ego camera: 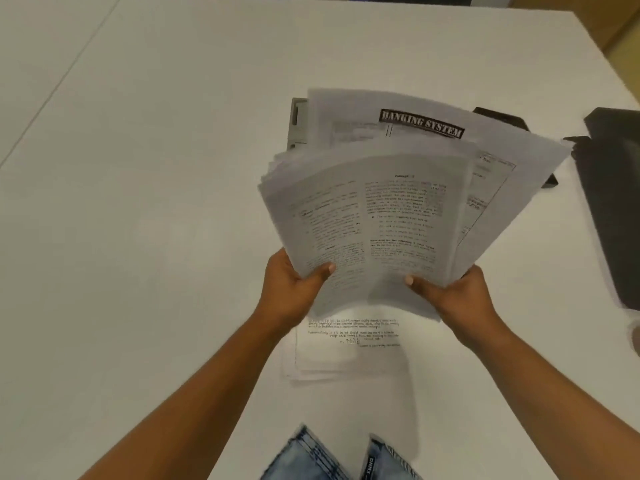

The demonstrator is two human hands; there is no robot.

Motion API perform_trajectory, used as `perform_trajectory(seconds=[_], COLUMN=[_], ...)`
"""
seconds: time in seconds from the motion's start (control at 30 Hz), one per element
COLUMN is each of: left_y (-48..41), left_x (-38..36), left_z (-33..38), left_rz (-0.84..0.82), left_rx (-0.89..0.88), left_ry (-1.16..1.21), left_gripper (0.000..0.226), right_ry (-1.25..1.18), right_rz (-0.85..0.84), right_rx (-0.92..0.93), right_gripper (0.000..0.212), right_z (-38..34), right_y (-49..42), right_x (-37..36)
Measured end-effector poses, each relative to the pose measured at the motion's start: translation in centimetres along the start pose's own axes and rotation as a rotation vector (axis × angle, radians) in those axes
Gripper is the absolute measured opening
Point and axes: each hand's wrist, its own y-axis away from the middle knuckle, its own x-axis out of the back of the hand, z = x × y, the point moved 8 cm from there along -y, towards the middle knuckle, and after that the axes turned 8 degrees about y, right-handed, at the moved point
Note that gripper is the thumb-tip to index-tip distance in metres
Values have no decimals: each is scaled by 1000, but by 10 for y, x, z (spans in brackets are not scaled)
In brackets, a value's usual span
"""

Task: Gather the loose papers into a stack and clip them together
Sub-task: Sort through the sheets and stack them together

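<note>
A thick, uneven bundle of printed papers is lifted above the white table, fanned out toward the far right; one sheet reads "BANKING SYSTEM". My left hand grips its lower left corner, thumb on top. My right hand grips its lower right corner in the same way. Under the bundle, a smaller stack of papers with handwritten lines lies flat on the table. No clip can be made out.
A grey object and a black object stick out from behind the lifted papers. A dark folder or bag lies at the table's right edge. My jeans show at the near edge.
</note>
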Motion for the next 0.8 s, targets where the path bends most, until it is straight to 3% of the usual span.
perform_trajectory(seconds=[0.3, 0.47, 0.57, 0.7, 0.8], left_y=[-2, -5, -5, -8, -9], left_x=[-12, -20, -20, -21, -19], left_z=[19, 39, 50, 21, -3], left_rz=[-77, -106, -105, -105, -69], left_rx=[-157, -235, -279, -155, -56], left_ry=[-56, -147, -63, -40, -76], left_gripper=[41, 14, 15, 31, 26], right_ry=[-53, -88, -110, -2, 73], right_rz=[-20, 30, 40, 2, -62], right_rx=[121, 154, 211, 183, 116], right_gripper=[59, 46, 40, 41, 39], right_z=[-13, -20, -33, -14, 12], right_y=[-1, 0, 1, -2, -3], right_x=[8, 13, 17, 3, -13])
